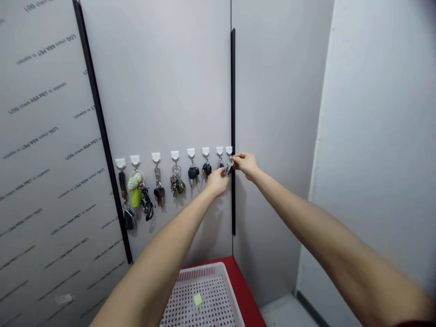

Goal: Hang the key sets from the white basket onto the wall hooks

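A row of several white hooks (175,156) runs across the grey panel, each with keys hanging from it. At the rightmost hook (229,150), a bunch of keys (229,166) on a metal ring is between my two hands. My right hand (247,165) pinches the ring's right side just below the hook. My left hand (218,181) is closed at the lower left of the same keys, its fingertips against them. Whether the ring sits on the hook cannot be made out. Partly behind my left hand hang black keys (220,164) on the neighbouring hook.
More keys (177,185) hang to the left, including a bunch with a green pouch (136,196) and a black car key (128,219). Vertical black handles (233,91) edge the panel. Below, a white perforated basket (223,272) holding a yellow piece stands on a red surface (243,290).
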Demonstrator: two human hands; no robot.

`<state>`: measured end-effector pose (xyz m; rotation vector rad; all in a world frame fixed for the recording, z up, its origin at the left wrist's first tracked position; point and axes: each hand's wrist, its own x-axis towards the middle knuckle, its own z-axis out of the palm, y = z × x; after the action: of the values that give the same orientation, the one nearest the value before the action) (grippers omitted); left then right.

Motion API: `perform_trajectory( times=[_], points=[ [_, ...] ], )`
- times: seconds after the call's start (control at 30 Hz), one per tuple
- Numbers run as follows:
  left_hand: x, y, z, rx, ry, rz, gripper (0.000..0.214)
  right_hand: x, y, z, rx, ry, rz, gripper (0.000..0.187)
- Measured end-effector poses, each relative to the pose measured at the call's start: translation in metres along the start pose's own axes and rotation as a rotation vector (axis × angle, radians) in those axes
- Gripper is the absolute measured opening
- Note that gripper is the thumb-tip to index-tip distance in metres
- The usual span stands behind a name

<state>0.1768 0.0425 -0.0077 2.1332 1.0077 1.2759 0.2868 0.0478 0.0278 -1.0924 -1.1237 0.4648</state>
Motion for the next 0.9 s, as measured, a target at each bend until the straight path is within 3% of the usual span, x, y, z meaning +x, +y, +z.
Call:
perform_trajectory(
  times=[0.2, 0.37, 0.53, 0.67, 0.77, 0.9],
  points=[
    [0.007, 0.001, 0.005, 0.043, -0.039, 0.008, 0.039, 0.021, 0.007, 0.003, -0.146, 0.11, 0.01, 0.006],
    [-0.004, -0.005, -0.001, 0.099, -0.055, -0.027, 0.035, 0.03, 0.015, 0.003, -0.234, 0.137, -0.016, 0.01],
    [-0.021, -0.009, -0.006, 0.072, -0.09, -0.076, 0.035, 0.029, 0.029, -0.003, -0.529, 0.168, -0.106, 0.017],
    [-0.049, -0.024, -0.012, 0.016, -0.128, -0.102, 0.035, 0.005, 0.044, -0.012, -0.561, 0.216, -0.135, 0.025],
    [-0.075, -0.05, -0.019, -0.035, -0.13, -0.153, 0.034, -0.029, 0.06, -0.013, -0.528, 0.243, -0.128, 0.028],
    [-0.105, -0.092, -0.03, -0.121, -0.03, -0.303, 0.032, -0.089, 0.085, 0.012, -0.403, -0.023, -0.13, 0.027]
  ],
)
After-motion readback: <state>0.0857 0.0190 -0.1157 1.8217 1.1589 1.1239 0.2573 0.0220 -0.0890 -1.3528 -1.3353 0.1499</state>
